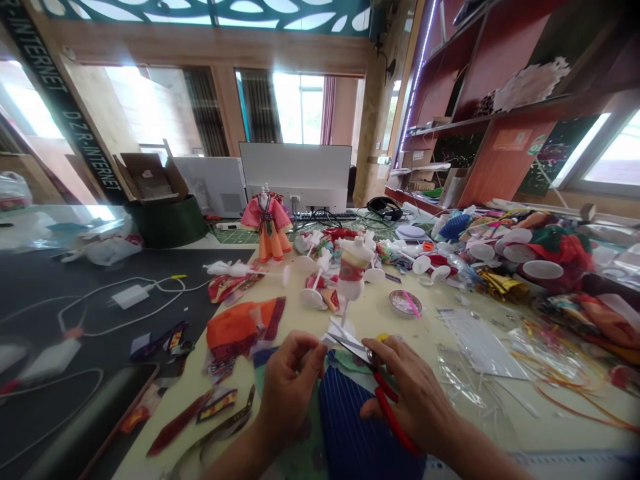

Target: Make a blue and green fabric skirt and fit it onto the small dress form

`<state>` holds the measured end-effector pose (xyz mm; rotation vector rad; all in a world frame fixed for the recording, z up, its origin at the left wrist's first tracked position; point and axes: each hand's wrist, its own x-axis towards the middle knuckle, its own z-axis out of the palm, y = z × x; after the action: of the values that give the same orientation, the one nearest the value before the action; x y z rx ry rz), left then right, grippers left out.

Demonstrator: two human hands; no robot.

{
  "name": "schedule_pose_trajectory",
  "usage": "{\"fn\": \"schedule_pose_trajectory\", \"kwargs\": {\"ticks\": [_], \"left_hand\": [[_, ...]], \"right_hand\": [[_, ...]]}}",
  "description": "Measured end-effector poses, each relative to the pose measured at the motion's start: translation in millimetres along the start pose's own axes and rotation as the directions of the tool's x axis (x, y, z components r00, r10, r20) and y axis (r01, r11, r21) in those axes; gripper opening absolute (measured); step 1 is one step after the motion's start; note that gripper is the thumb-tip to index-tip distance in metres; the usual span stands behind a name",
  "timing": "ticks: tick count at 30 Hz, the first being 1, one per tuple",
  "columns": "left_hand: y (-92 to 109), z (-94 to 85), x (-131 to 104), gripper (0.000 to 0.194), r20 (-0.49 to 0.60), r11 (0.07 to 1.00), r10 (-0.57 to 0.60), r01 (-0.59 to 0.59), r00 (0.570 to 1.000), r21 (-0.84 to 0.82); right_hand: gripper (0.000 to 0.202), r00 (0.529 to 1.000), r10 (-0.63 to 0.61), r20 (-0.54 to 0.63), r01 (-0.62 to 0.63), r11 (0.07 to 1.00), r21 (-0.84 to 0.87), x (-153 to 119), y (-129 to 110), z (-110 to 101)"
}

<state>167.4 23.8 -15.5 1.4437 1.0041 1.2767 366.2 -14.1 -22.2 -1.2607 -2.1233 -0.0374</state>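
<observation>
We are holding a white piece (327, 341) and scissors (384, 388) over the bench (305, 323).
Our left hand (290, 375) is pinching the piece between thumb and fingers, beside the spread blades; our right hand (415, 390) is gripping the red handles.

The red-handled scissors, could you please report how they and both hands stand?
Right hand holding scissors, blades at white piece. Left hand pinching white piece. Small mannequin upright just beyond.
</observation>
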Motion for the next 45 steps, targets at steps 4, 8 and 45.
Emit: {"fn": "schedule_pose_trajectory", "kwargs": {"ticks": [4, 8, 45], "left_hand": [[1.1, 0.1, -2.1, 0.019, 0.005, 1.000, -0.002, 0.002, 1.000, -0.031], [1.0, 0.0, -3.9, 0.019, 0.015, 0.998, 0.000, 0.001, 1.000, -0.064], [-6.4, 2.4, -8.4, 0.013, 0.086, 0.993, 0.028, -0.018, 0.996, -0.117]], "right_hand": [[0.067, 1.000, 0.009, 0.022, -0.009, 1.000, 0.003, -2.8, 0.1, 2.4], [0.077, 0.999, 0.008, 0.048, -0.009, 1.000, 0.020, -4.9, -1.1, 5.9], [0.068, 0.996, 0.013, 0.088, -0.021, 0.995, 0.093, -5.1, -3.1, 6.3]]}}
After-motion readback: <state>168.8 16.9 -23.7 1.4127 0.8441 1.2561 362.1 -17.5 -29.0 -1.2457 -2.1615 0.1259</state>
